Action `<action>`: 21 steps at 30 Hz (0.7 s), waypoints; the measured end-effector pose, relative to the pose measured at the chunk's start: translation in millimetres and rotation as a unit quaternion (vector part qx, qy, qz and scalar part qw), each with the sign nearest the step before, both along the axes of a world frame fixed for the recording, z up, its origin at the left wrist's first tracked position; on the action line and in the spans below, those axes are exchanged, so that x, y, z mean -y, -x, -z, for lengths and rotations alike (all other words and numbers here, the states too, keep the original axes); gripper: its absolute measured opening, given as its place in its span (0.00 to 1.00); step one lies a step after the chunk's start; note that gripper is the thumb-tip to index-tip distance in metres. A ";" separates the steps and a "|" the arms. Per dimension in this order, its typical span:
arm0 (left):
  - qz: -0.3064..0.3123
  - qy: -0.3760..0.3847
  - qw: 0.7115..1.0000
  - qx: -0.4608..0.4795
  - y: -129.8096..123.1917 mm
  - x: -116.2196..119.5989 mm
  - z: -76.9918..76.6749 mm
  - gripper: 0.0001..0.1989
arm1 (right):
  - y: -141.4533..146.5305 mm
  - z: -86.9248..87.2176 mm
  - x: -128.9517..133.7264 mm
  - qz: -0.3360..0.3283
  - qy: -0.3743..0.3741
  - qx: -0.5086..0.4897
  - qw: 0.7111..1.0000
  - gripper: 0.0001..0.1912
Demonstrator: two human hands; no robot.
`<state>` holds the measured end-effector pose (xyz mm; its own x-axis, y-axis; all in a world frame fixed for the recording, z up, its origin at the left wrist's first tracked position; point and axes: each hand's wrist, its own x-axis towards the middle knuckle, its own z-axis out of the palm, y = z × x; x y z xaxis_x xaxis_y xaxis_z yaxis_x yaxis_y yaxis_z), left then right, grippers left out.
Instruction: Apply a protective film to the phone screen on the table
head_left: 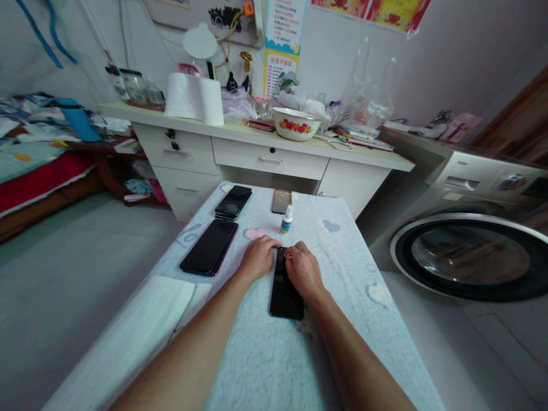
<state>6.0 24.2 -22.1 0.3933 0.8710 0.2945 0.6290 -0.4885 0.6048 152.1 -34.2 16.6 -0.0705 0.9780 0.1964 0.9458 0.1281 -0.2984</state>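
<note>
A black smartphone [286,294] lies flat on the cloth-covered table in front of me. My left hand [258,257] is closed at its upper left corner, fingertips gripping the top edge. Over the upper right part of the screen rests my right hand [305,269], its fingers curled together. Something small and pale shows at those fingertips, too little of it to name. Just beyond both hands stands a small white bottle [286,220] with a blue label. To the left lie a larger dark phone [209,248] and a stack of dark phones [233,201]. A brownish phone [281,201] lies behind the bottle.
A pale patterned cloth [342,319] covers the table. Behind it stands a white desk [269,157] bearing a floral enamel bowl [297,124], tissue rolls [194,98] and plastic bags. A washing machine [471,228] is on the right, a bed [38,171] on the left.
</note>
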 end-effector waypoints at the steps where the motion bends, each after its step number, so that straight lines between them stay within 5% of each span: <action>1: 0.000 0.002 1.000 0.000 -0.1 0.1 -0.5 0.21 | 0.8 0.6 -0.1 -0.007 -0.001 -0.002 1.000 0.11; 15: -0.001 0.008 1.000 0.013 -0.9 -2.1 4.3 0.22 | 5.3 1.0 0.4 -0.084 0.005 -0.043 0.996 0.11; 21: -0.001 0.007 1.000 0.012 -1.1 -1.3 2.9 0.22 | -0.1 4.8 -2.7 -0.048 -0.009 -0.037 0.998 0.10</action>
<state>7.1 25.5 -25.0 0.3845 0.8761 0.2908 0.6156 -0.4781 0.6265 152.2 -31.4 11.7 -0.1484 0.9636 0.2224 0.9045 0.2232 -0.3635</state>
